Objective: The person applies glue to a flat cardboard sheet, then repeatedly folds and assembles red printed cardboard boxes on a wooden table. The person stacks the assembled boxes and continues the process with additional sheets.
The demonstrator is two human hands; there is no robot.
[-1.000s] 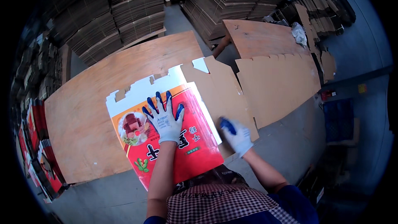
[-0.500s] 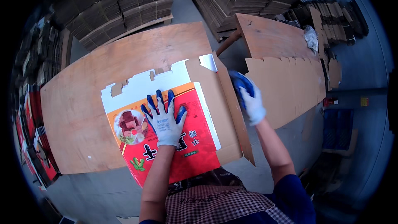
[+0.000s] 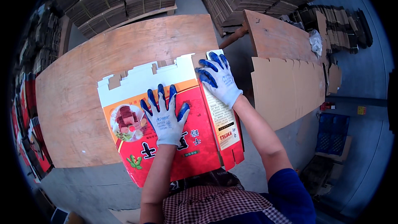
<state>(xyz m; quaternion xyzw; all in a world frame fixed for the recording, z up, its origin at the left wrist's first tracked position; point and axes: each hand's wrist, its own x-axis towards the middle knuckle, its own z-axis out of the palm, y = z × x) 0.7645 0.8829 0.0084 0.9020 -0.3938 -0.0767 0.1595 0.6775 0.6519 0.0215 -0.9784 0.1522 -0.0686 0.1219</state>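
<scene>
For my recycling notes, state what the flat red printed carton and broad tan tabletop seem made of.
Flat red printed carton: probably cardboard, smooth, possibly glossy-coated; brown board shows beside its notched white edge. Broad tan tabletop: likely wood, dull; streaky grain shows.

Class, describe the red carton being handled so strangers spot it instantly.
Find the larger wooden table. Toward its right, the red carton lies flat under the left hand and right hand. Unlike the brown cardboard farther right, it carries a round food picture.
</scene>
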